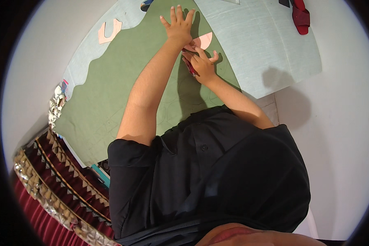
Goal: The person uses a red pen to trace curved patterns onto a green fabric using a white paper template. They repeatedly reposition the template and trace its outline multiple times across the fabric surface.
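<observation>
My left hand (178,25) lies flat with fingers spread on a green sheet of fabric (110,94), pressing down the edge of a pink paper template (204,40). My right hand (203,65) is closed around a red pen-like tool (191,67) whose tip touches the green sheet right beside the template. Faint curved outlines show on the green sheet below my arms. Part of the template is hidden under my fingers.
A pale grey-blue cloth (266,45) lies under and beyond the green sheet. A U-shaped pink paper piece (107,32) sits at the far left. A red object (301,16) rests at the top right. Dark red fabric with gold trim (57,192) lies at the lower left.
</observation>
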### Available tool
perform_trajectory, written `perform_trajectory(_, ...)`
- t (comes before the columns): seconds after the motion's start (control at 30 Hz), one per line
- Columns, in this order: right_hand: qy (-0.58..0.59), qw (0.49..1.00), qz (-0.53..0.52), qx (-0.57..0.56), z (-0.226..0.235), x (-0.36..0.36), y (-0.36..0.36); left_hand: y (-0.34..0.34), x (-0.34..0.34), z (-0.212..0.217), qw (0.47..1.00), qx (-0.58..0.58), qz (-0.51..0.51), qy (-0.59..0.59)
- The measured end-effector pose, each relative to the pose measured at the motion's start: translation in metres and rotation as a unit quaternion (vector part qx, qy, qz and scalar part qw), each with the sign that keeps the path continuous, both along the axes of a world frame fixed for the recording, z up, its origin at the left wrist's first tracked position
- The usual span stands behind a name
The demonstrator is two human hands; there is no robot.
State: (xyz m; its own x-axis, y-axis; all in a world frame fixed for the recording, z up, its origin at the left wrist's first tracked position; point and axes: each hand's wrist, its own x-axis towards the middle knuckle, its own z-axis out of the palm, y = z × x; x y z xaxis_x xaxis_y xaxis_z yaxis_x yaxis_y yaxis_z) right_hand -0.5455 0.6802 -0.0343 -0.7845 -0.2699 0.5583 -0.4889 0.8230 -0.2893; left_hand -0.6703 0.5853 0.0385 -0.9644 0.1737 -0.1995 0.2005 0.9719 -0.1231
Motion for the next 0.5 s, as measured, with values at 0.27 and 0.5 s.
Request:
perform_trajectory(0.27,-0.023,1.0,0.006,0.0,0.012,0.012,0.022,0.002,0.008,0.003,1.0,-0.024,-0.001,0.0)
perform_trajectory(0.5,0.015,0.999,-0.034,-0.017,0.007,0.016,0.039,0.003,0.009,0.003,0.999,-0.032,-0.001,0.001)
